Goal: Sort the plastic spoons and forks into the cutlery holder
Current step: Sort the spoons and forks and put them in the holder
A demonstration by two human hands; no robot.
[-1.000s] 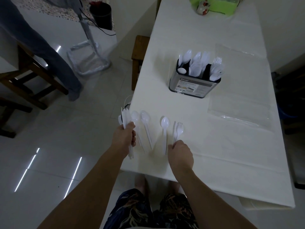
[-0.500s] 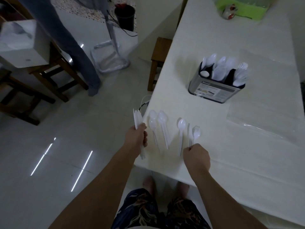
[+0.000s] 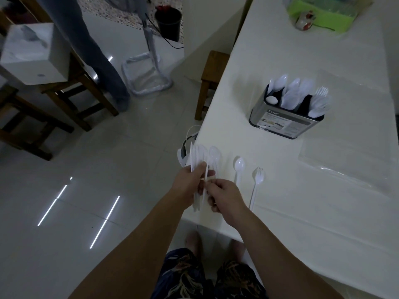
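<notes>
Just one head cam (wide-angle), looking steeply down at the table corner, floor filling the frame's left.

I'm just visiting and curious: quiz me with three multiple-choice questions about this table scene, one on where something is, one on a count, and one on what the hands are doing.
1. Where is the holder?
A. on the table
B. on the floor
C. on the stool

2. How many single pieces lie on the table right of the hands?
A. none
B. two
C. five

3. What is the left hand doing?
A. resting flat
B. gripping a bundle of cutlery
C. touching the holder

Answers: 1 A, it stands on the white table. 2 B, one spoon and one fork. 3 B, its fingers close on the bundle, which the right hand meets.
</notes>
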